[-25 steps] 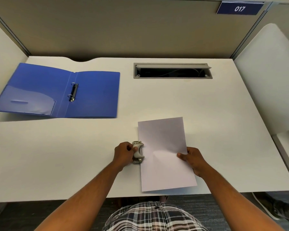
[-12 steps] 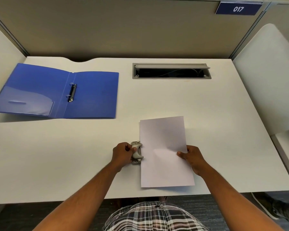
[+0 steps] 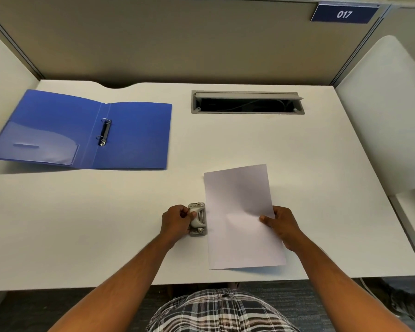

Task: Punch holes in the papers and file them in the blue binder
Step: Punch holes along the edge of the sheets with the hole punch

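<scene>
A white sheet of paper (image 3: 240,212) lies near the desk's front edge, its left edge up against a small grey hole punch (image 3: 198,219). My left hand (image 3: 176,222) is wrapped around the punch from its left side. My right hand (image 3: 282,225) grips the paper's right edge, thumb on top. The blue binder (image 3: 130,137) lies open and flat at the far left of the desk, its metal ring mechanism (image 3: 104,135) closed along the spine, with nothing filed inside.
A grey cable tray opening (image 3: 247,101) is set into the white desk (image 3: 297,144) at the back centre. Beige partition walls enclose the back and sides. A white side panel (image 3: 388,111) stands at the right.
The paper has straightened and slid slightly away from the front edge, its left edge staying at the punch. Both hands keep their holds.
</scene>
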`<state>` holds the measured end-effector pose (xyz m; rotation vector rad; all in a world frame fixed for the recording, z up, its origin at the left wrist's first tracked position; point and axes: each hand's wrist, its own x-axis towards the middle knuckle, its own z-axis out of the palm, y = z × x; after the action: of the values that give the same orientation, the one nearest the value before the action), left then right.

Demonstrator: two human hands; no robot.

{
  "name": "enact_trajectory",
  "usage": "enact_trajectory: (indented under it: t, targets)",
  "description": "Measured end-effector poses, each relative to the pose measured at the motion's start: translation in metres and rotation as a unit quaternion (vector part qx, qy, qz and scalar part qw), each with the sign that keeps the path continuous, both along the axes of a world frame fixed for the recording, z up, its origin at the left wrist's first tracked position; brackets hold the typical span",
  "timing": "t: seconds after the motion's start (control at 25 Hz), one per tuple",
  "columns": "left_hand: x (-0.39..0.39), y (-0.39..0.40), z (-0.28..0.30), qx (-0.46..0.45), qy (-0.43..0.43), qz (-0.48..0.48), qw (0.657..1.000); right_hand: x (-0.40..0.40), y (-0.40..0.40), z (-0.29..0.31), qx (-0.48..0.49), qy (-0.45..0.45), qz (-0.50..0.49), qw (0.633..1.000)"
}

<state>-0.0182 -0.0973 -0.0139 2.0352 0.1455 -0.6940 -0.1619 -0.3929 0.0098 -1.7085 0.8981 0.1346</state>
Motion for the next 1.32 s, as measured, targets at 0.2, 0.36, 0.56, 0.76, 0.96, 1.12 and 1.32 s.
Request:
enact_trajectory:
  t: [0.2, 0.36, 0.56, 0.76, 0.96, 1.12, 1.32]
  targets:
    - [0.002, 0.002, -0.002, -0.012, 0.012, 0.002, 1.0, -0.002, -0.001, 0.004, 0.014, -0.01, 0.001, 1.0]
    - [0.001, 0.001, -0.002, -0.013, 0.011, 0.002, 1.0, -0.004, -0.005, 0.007, 0.05, -0.01, -0.006, 0.999]
    - [0.001, 0.001, -0.002, -0.015, 0.01, 0.005, 1.0, -0.005, -0.002, 0.001, 0.057, 0.01, -0.005, 0.998]
    - [0.001, 0.001, -0.001, -0.016, 0.014, 0.008, 1.0, -0.008, -0.002, 0.0, 0.06, 0.009, 0.001, 0.998]
    - [0.001, 0.001, -0.003, -0.01, 0.01, 0.004, 1.0, -0.012, -0.002, 0.005, 0.101, 0.006, -0.009, 0.995]
    - [0.001, 0.0, -0.003, -0.007, 0.009, 0.004, 1.0, -0.014, 0.001, 0.003, 0.088, 0.012, 0.004, 0.996]
    - [0.0, 0.001, -0.004, -0.001, 0.006, 0.004, 1.0, -0.008, 0.007, 0.003, 0.065, 0.005, 0.015, 0.998]
